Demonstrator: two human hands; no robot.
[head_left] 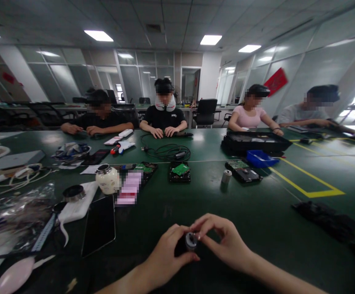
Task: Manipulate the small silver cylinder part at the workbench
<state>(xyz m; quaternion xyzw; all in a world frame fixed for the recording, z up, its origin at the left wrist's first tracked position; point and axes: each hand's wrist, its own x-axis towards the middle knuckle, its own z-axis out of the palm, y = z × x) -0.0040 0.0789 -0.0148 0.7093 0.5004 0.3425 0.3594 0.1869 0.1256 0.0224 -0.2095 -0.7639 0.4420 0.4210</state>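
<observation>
A small silver cylinder with a dark top, like a small motor [191, 241], is held just above the green table near its front edge. My left hand [168, 249] is closed around its side, with the thumb on the near side and the fingers behind. The thumb and forefinger of my right hand [223, 241] are pinched together at the cylinder's upper right rim. Whether a tiny part sits between those right fingertips cannot be made out. A second metal cylinder [226, 176] stands upright farther back on the table, apart from both hands.
Hard drives with green boards [180, 173] lie beyond my hands. A black tablet [99, 224], a cream jar [107, 179] and a watch [45, 230] are left. At right are a blue tray [260, 158], a black case [255, 141] and yellow tape. Several people sit opposite.
</observation>
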